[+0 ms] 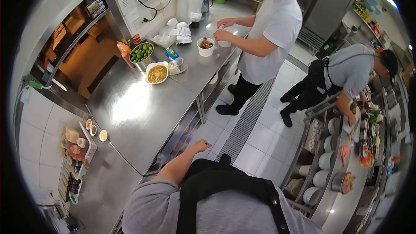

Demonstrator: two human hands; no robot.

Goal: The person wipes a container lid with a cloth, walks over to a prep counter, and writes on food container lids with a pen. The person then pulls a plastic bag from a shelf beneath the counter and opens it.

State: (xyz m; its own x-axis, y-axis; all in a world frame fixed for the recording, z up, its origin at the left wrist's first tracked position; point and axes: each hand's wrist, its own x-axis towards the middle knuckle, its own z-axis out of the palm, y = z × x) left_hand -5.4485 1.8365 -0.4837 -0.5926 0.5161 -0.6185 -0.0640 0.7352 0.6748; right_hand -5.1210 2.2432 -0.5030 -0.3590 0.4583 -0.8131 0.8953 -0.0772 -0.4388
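Observation:
My left hand (202, 145) hangs in front of my apron, over the tiled floor beside the steel table (167, 104). It touches nothing that I can see, and its fingers look curled, too small to make out clearly. My right hand does not show. On the table, a white dish of noodles (157, 73) sits near a metal pot of green limes (141, 53). Farther along stands a white tub of food (205, 47). A co-worker (273, 30) in a white shirt has both hands at another white container (223, 35).
A second co-worker (351, 67) bends over the right-hand counter, above shelves of stacked bowls (326, 160). A floor drain grate (249, 121) runs between the counters. Sauce bottles stand in a white basket (90, 149) at the left. Small sauce cups (103, 135) sit nearby.

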